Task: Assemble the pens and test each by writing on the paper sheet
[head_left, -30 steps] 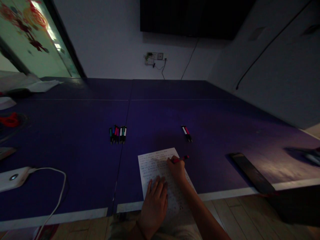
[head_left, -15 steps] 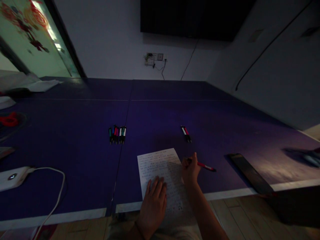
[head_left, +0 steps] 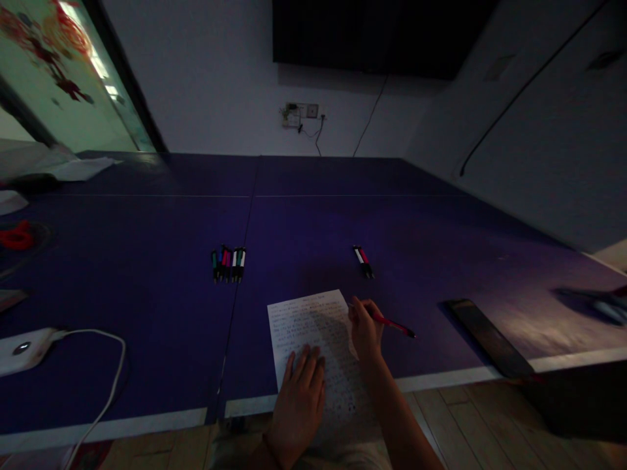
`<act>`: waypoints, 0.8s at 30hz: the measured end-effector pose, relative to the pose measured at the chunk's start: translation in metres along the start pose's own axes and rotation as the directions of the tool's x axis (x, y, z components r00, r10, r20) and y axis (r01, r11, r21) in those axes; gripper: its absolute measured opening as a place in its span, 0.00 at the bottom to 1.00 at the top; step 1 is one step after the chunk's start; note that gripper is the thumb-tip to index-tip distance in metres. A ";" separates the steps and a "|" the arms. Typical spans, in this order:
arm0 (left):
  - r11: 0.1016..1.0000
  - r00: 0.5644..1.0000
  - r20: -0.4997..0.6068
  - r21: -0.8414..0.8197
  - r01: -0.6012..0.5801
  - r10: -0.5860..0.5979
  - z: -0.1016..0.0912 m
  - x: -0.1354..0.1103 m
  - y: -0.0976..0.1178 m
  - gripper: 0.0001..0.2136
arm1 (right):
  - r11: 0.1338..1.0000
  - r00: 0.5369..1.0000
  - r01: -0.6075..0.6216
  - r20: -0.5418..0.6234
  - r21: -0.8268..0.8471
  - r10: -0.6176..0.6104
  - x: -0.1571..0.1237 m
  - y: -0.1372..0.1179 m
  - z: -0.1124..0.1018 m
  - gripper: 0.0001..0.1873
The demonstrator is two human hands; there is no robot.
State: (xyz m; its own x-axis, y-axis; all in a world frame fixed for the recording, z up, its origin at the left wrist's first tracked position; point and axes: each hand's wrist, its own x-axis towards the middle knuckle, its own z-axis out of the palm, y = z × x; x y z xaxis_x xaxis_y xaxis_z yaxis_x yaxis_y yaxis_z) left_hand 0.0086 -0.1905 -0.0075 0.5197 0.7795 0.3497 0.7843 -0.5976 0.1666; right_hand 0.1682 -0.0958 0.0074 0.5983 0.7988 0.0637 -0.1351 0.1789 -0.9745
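A handwritten sheet of paper point(head_left: 306, 320) lies at the near edge of the dark blue table point(head_left: 147, 261). My left hand point(head_left: 300, 395) rests flat on its lower part, fingers spread. My right hand point(head_left: 365, 329) is at the sheet's right edge, closed on a red pen point(head_left: 394, 324) that points out to the right. A bunch of several coloured pens point(head_left: 228, 262) lies to the left beyond the paper. Two more pens point(head_left: 363, 260) lie beyond my right hand.
A long dark flat object point(head_left: 484, 338) lies near the right table edge. At the left sit a white box with a cable point(head_left: 29, 347) and something red point(head_left: 14, 236). Papers point(head_left: 73, 168) lie at the far left. Wall sockets point(head_left: 300, 112) are behind the table.
My right hand left the written lines and moved right to the paper's edge, the pen swinging to point right; lately it drew back slightly left. My left hand stayed put.
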 end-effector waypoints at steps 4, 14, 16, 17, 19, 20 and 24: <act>1.000 1.000 0.005 0.000 0.006 -0.006 0.000 0.000 0.000 0.15 | 0.934 0.976 -0.025 0.194 -0.356 0.100 -0.006 0.008 0.005 0.16; 1.000 1.000 -0.002 -0.007 -0.003 0.003 0.001 -0.001 0.000 0.16 | 0.761 0.968 0.198 0.244 -0.617 -0.053 -0.014 0.018 0.014 0.15; 1.000 1.000 0.002 -0.006 0.000 0.000 0.001 -0.001 -0.001 0.16 | 0.744 0.970 0.207 0.235 -0.636 -0.069 -0.014 0.017 0.014 0.14; 1.000 1.000 0.002 -0.006 0.002 -0.002 0.001 -0.001 -0.001 0.16 | 0.742 0.970 0.208 0.234 -0.637 -0.071 -0.014 0.017 0.014 0.14; 1.000 1.000 0.001 -0.007 0.003 -0.003 0.002 -0.001 -0.001 0.16 | 0.744 0.966 0.218 0.250 -0.631 -0.071 -0.014 0.018 0.013 0.14; 1.000 1.000 -0.001 -0.007 0.003 -0.003 0.003 -0.001 0.000 0.16 | 0.744 0.962 0.226 0.262 -0.629 -0.071 -0.014 0.019 0.013 0.13; 1.000 1.000 -0.019 -0.006 0.001 -0.001 0.004 -0.001 0.000 0.16 | 0.724 0.959 0.246 0.271 -0.644 -0.084 -0.013 0.022 0.011 0.13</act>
State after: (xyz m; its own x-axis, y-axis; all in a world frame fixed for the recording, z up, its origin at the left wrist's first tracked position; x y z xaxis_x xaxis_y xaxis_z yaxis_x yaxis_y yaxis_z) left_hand 0.0093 -0.1910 -0.0111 0.5121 0.7766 0.3669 0.7828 -0.5978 0.1726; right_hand 0.1489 -0.0957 -0.0125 0.3709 0.9066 0.2015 0.5580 -0.0441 -0.8287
